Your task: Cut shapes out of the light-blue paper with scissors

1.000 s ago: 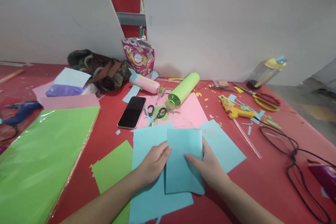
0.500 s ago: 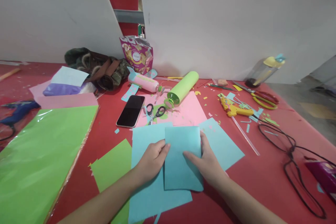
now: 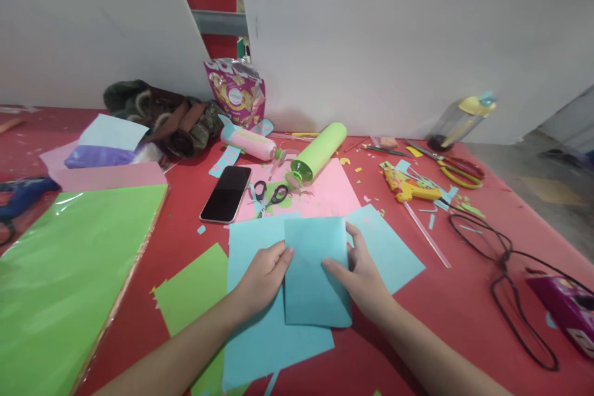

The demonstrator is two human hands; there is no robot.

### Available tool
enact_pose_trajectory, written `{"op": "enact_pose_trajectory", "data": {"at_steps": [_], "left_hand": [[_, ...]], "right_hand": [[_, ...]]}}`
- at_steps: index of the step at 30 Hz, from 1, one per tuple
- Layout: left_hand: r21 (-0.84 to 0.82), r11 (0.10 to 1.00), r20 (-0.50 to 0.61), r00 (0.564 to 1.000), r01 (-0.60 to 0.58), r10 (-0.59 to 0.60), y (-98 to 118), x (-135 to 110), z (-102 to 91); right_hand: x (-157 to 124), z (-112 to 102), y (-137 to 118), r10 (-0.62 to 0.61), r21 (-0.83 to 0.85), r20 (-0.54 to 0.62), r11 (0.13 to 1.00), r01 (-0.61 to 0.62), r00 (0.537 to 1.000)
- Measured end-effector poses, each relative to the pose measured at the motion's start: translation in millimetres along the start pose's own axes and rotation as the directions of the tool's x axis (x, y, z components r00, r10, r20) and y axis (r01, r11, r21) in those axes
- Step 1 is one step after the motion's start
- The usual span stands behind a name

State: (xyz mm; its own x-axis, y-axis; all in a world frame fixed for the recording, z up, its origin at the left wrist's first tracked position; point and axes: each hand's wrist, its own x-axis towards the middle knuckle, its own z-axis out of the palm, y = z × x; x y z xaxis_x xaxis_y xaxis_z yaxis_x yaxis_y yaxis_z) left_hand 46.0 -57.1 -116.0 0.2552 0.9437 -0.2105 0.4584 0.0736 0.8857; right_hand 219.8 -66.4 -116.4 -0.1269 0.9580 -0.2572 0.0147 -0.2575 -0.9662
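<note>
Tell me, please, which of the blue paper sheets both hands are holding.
The topmost sheet, its sides gripped by the left hand and right hand; the larger sheet beneath and the angled sheet at right lie unheld.

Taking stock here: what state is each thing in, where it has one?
Blue paper: held in both hands
Left hand: pinching its left edge
Right hand: gripping its right edge
Phone: face up, screen dark
Small scissors: handles apart
Large scissors: lying down
Green bottle: on its side
Pink bottle: on its side
Clear bottle: standing, yellow lid on
Snack bag: upright
Yellow glue gun: lying down
</note>
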Motion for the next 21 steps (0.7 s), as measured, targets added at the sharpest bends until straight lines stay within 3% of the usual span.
{"op": "enact_pose_trajectory", "data": {"at_steps": [13, 21], "left_hand": [[-0.066, 0.998, -0.016, 1.000, -0.003, 0.002, -2.2, -1.2, -1.9], [-0.219, 0.976, 0.001, 1.000, 0.008, -0.008, 0.6, -3.1, -2.6]], "right_hand": [[0.4, 1.5, -4.7, 0.014, 0.045, -0.018, 0.999, -0.013, 1.000], [-0.4, 2.5, -7.6, 0.066, 0.177, -0.036, 0.982, -0.059, 0.997]]}}
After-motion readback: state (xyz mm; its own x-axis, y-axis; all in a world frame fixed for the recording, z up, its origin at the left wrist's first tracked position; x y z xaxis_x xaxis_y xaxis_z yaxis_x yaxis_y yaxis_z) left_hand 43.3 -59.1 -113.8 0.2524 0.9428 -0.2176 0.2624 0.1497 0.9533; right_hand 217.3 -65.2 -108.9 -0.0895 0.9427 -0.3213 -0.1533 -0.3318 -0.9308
